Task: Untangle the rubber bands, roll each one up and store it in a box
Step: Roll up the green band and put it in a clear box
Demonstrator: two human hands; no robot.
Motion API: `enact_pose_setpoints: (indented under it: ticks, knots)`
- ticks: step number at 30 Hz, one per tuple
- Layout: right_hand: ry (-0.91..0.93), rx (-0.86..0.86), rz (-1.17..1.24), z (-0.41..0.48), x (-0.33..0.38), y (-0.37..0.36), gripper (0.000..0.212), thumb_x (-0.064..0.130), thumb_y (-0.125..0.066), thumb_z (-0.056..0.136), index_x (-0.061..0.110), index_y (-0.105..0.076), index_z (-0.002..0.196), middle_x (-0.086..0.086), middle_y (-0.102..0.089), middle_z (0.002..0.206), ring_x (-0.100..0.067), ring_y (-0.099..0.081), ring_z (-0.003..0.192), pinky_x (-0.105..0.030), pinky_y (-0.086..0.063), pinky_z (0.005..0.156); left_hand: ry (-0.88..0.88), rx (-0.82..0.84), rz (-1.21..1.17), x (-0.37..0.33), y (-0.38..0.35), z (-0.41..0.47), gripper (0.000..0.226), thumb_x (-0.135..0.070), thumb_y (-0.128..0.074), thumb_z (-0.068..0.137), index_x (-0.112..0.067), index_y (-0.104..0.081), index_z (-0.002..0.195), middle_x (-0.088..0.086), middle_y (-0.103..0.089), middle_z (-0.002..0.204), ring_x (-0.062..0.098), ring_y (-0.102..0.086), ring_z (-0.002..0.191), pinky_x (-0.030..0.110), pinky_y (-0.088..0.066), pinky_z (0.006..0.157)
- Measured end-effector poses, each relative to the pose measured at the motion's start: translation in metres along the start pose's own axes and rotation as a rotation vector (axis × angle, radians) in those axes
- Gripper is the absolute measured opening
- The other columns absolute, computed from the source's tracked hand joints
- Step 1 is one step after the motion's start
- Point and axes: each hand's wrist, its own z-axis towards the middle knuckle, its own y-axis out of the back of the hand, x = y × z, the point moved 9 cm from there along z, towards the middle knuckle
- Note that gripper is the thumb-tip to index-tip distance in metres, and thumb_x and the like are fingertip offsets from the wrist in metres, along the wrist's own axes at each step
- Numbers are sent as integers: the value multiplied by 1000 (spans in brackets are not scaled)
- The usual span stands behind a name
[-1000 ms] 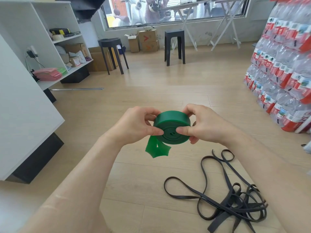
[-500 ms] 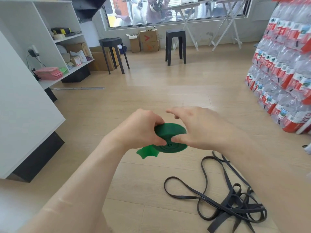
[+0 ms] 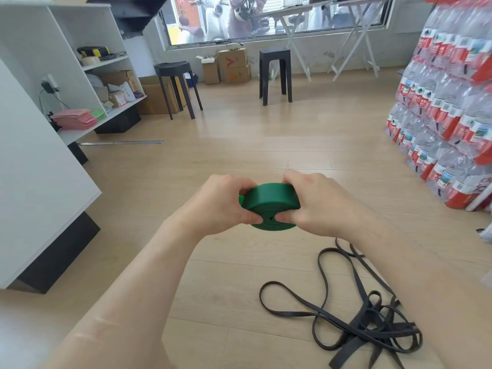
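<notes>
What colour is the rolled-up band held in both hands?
Green. The rolled band shows clearly in the head view, the only view.

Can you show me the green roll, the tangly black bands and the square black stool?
Green roll [image 3: 269,198]: head view, on its smooth outer side.
Black bands [image 3: 348,351]: head view, on the wide flat strap at the tangle's near end.
Square stool [image 3: 275,53]: head view, on its seat.

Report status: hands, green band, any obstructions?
Left hand and right hand both grip the green band, rolled into a coil, above the floor. Black bands lie tangled on the floor, untouched. Nothing in the way.
</notes>
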Motion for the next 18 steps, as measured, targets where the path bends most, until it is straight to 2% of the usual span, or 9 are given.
enact_pose_setpoints:
  ticks: [3,6,7,9,11,15,18]
  knots:
    - [22,56,22,0,2,-7,33,34,-71,83,24,-50,106,8,-57,92,-18,-53,85,-28,-37,69,-5,0,41,-1,2,-2,25,-27,-83,64,-27,-70,86,-14,-66,71,-1,-57,56,15,-45,51]
    - [81,67,-111,-2,11,-9,50,39,-67,84,31,-43,127,9,-58,100,-19,-53,91,-31,-44,77,-12,17,109,-3,2,-3,26,-33,-83,62,-27,-72,85,-11,-68,71,2,-57,61,18,-45,54]
    - [101,57,-168,-2,14,-9,52,42,-67,83,32,-43,128,9,-60,102,-20,-55,93,-33,-47,79,-11,31,123,-4,1,-3,27,-34,-83,62,-27,-72,86,-11,-68,72,2,-57,62,19,-45,55]
    - [113,51,-212,-1,15,-11,38,45,-69,81,29,-53,111,8,-62,94,-20,-59,90,-34,-48,75,-7,60,152,-5,-2,-4,31,-37,-84,60,-28,-72,86,-11,-68,73,2,-57,63,19,-43,53]
    - [88,68,-168,0,10,-12,29,43,-71,79,27,-52,94,10,-55,80,-18,-55,80,-31,-43,66,10,74,147,-5,-4,-5,36,-38,-85,59,-29,-70,90,-12,-68,80,1,-57,64,18,-42,53]
    - [31,48,-66,2,1,-9,34,39,-73,80,20,-49,96,9,-51,79,-15,-50,74,-29,-37,61,54,-12,102,-4,6,-4,44,-41,-86,59,-33,-63,96,-14,-62,97,-3,-54,68,17,-41,54]
    - [7,34,-37,3,-3,-8,37,37,-73,80,18,-50,101,5,-54,85,-17,-51,78,-30,-40,65,58,-51,158,-6,11,-5,44,-43,-85,60,-32,-63,96,-13,-65,100,5,-56,75,17,-41,58]
